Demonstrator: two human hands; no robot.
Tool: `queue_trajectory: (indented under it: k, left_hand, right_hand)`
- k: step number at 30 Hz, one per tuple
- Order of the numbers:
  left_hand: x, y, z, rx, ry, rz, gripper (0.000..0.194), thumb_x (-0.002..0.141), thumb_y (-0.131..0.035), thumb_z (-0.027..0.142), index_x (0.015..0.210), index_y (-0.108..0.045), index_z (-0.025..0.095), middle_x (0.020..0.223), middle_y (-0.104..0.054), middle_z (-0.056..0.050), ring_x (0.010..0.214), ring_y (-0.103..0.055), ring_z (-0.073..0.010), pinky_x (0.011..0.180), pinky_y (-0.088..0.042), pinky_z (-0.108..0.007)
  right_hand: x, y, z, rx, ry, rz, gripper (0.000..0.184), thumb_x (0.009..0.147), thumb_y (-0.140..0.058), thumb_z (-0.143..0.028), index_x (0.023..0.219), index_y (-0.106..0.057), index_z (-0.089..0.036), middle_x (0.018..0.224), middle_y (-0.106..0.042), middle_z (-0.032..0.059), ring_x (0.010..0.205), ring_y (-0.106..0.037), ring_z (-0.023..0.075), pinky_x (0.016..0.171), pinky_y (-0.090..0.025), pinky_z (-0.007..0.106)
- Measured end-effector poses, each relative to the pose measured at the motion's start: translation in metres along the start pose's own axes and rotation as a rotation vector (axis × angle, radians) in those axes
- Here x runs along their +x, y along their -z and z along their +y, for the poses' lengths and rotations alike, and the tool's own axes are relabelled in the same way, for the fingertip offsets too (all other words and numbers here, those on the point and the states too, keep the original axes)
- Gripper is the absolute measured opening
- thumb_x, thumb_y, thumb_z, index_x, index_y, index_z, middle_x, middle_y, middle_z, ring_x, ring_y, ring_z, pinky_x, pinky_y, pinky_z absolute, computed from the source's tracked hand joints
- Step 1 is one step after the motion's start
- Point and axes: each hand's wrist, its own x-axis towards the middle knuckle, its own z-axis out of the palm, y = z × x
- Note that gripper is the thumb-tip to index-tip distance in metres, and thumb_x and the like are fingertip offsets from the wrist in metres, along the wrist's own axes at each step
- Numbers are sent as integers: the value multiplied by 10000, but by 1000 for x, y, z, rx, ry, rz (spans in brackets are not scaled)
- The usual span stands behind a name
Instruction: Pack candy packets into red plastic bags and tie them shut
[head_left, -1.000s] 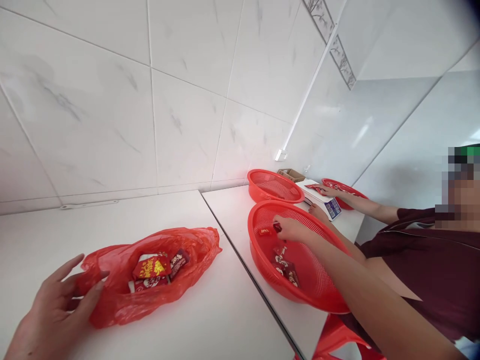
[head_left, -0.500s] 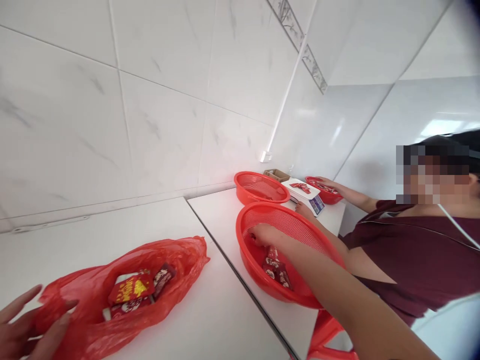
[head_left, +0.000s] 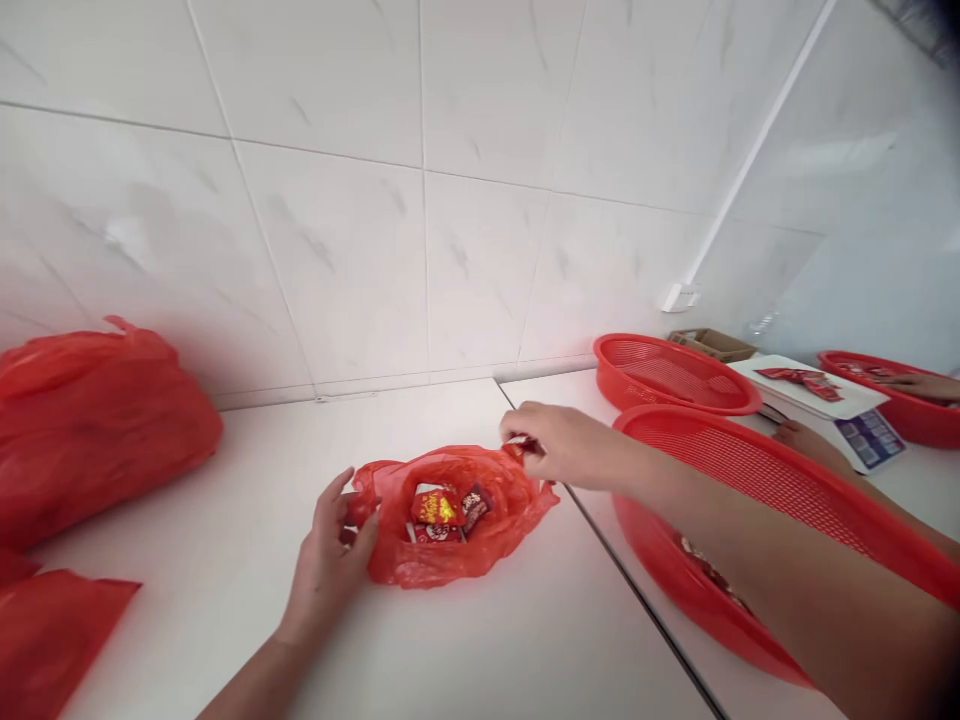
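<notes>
A red plastic bag (head_left: pixel 397 570) lies spread on the white table with its mouth open upward. Inside it are several small packets, among them a red and yellow snack packet (head_left: pixel 439 506) and a dark maroon packet (head_left: pixel 475 507). My left hand (head_left: pixel 334 545) grips the bag's left rim, thumb on the near side and fingers behind. Over the bag's right end, my right hand (head_left: pixel 559 445) is closed on a small red packet (head_left: pixel 519 445), partly hidden by the fingers. My right forearm crosses above the large red mesh basket (head_left: pixel 637 545), hiding much of its contents.
A second red basket (head_left: pixel 675 380) stands behind the large one. Farther right are a scale (head_left: pixel 810 400) bearing red packets, a cardboard box (head_left: pixel 712 344), and another red basket (head_left: pixel 919 415) with a co-worker's hand (head_left: pixel 922 386) in it. A full red bag (head_left: pixel 112 430) sits at left.
The view has swung left. My right hand has come out of the large basket with a packet and moved left to the bag. My left hand stays at the bag's left rim.
</notes>
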Motion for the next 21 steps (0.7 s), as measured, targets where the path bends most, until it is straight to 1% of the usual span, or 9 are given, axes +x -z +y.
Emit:
queue_trajectory:
  k: [2,4,6,8,11,13,14,18,21]
  left_hand:
    - [-2,3,3,5,3,-7,633,801,-519,475,1364,-304,283,1010,-635,-50,645,-563,-148,653,-519,-330]
    - [-4,5,5,1,8,-11,614,807,-513,465,1359,-307,290,1017,-626,-51,658,-563,-150,665,-514,-336]
    - [-3,6,6,-6,6,-14,609,805,-515,465,1353,-311,295,1021,-621,-51,653,-558,-150,659,-511,-337]
    - [-3,6,6,-11,0,-27,601,802,-516,468,1345,-320,303,1024,-619,-49,649,-551,-148,650,-508,-331]
    - [-1,5,5,-9,-11,-40,581,809,-507,462,1340,-325,314,1021,-617,-38,660,-548,-145,657,-504,-317]
    - [-1,5,3,-8,-16,-53,580,816,-504,458,1347,-313,324,1023,-611,-31,645,-543,-136,644,-504,-302]
    - [0,5,1,-8,-19,-59,585,818,-504,459,1352,-304,330,1027,-606,-29,635,-541,-131,633,-505,-295]
    - [0,6,-5,-2,-28,-72,603,818,-506,467,1361,-285,326,1041,-596,-38,652,-557,-133,604,-507,-280]
    - [-2,7,-4,7,-71,-66,598,814,-498,468,1355,-298,310,1041,-601,-49,706,-580,-157,606,-506,-286]
  right_hand:
    - [19,-19,-22,-45,65,-58,220,724,-495,-119,879,-592,-242,839,-541,-3,593,-477,96,536,-311,221]
    - [31,-31,-34,-48,66,-133,332,698,-566,-140,995,-610,-283,904,-556,6,599,-486,110,522,-307,230]
    - [35,-34,-40,-20,30,-165,496,667,-622,-154,1131,-578,-325,985,-567,13,631,-514,126,525,-321,235]
    - [28,-29,-44,7,-18,-104,525,693,-618,-180,1189,-550,-338,1028,-578,17,696,-550,149,563,-357,246]
    - [3,-22,-49,100,-79,38,375,792,-548,-225,1143,-570,-355,1070,-598,-10,842,-584,163,697,-417,273]
    - [-19,-28,-51,185,-135,136,308,827,-523,-242,1105,-579,-361,1102,-601,-32,923,-581,155,775,-428,278]
    - [-30,-34,-51,221,-170,183,280,834,-516,-245,1084,-583,-353,1098,-604,-35,930,-580,151,777,-434,273]
    - [-76,-79,-46,389,-329,315,144,850,-480,-272,920,-604,-289,909,-620,-1,776,-574,151,614,-439,250]
    - [-107,-118,-43,529,-456,438,166,851,-475,-353,830,-614,-265,762,-599,22,672,-550,167,569,-428,265]
